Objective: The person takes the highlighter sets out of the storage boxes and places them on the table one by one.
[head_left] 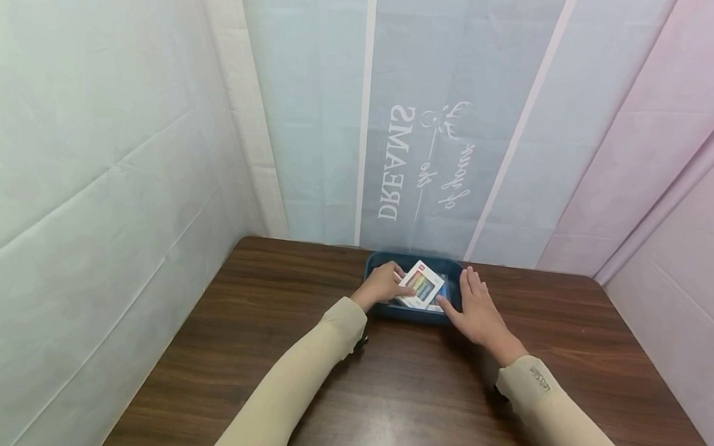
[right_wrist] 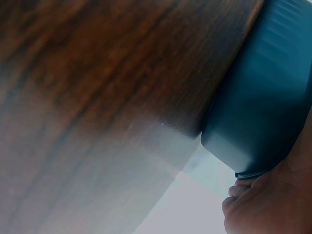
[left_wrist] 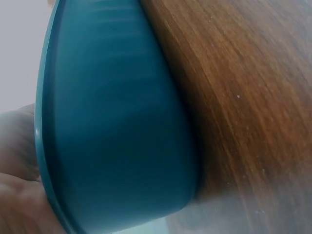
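Observation:
A dark teal plastic bin [head_left: 415,316] stands on the table near its far edge. My left hand [head_left: 384,284] reaches over the bin's left side and pinches a small white box [head_left: 411,301] with a red mark and a picture of coloured sticks. The box lies tilted inside the bin, over a blue item [head_left: 444,289] that is partly hidden. My right hand [head_left: 478,311] rests at the bin's right rim with its fingers extended and its thumb reaching inside. In the right wrist view, the right hand [right_wrist: 273,204] lies along the rim of the bin [right_wrist: 258,107].
The dark wood table [head_left: 384,393] reaches toward me from the bin. Behind it hangs a pale blue and grey cloth [head_left: 426,65] with mirrored lettering. White cloth [head_left: 93,169] hangs at the left and pinkish cloth [head_left: 670,145] at the right.

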Demonstrator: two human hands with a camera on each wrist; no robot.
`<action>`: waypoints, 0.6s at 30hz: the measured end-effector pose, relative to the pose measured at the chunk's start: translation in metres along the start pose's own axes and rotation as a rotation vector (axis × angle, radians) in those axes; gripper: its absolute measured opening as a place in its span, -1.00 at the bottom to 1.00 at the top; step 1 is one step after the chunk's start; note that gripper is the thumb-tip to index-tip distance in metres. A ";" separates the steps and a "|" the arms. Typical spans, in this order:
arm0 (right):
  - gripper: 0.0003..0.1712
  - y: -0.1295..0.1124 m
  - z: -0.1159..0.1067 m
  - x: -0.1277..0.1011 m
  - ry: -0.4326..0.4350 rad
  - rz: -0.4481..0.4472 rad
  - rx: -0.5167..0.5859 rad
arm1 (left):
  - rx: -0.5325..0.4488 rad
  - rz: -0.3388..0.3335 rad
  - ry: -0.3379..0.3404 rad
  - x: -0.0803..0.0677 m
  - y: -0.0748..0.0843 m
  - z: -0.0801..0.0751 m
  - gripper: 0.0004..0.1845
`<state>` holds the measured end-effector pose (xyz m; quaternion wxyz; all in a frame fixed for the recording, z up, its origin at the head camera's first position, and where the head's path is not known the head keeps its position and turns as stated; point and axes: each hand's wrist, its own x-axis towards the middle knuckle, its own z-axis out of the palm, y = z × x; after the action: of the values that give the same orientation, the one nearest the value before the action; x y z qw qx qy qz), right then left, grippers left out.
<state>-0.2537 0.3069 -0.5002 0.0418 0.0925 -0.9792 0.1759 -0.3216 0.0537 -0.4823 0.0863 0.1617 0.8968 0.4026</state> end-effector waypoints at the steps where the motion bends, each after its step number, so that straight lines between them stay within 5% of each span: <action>1: 0.24 0.000 0.000 0.000 0.001 -0.001 0.000 | -0.012 0.009 -0.004 0.000 0.000 0.000 -0.40; 18: 0.23 -0.002 -0.003 -0.001 -0.003 -0.007 -0.009 | -0.093 0.085 -0.089 0.001 -0.005 -0.006 -0.29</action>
<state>-0.2520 0.3065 -0.4971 0.0412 0.0959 -0.9797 0.1713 -0.3254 0.0464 -0.4824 0.1163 0.2135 0.8648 0.4394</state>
